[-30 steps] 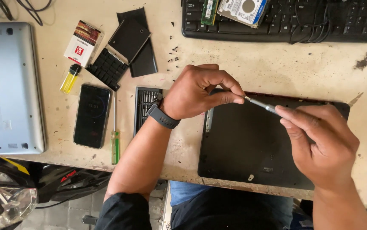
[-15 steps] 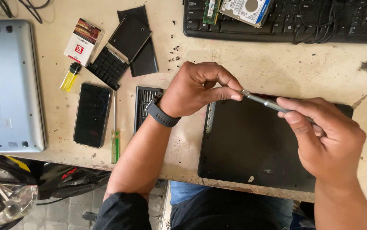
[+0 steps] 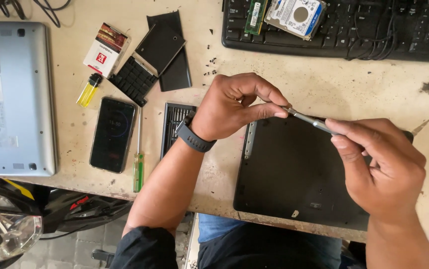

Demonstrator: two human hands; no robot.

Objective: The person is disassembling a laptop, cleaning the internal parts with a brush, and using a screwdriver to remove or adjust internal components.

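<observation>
Screwdriver (image 3: 306, 119) — both hands grip it: left (image 3: 234, 107) pinches tip, right (image 3: 381, 167) seemingly the handle.

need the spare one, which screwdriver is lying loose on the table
The green-handled screwdriver beside the phone; the grey one is held between both hands.

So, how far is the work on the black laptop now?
Done: the black laptop lies closed, underside up, and the bit case is open. In hand: the right hand holds a slim grey screwdriver while the left hand pinches its tip. Left: the bottom cover is not yet off.
</observation>
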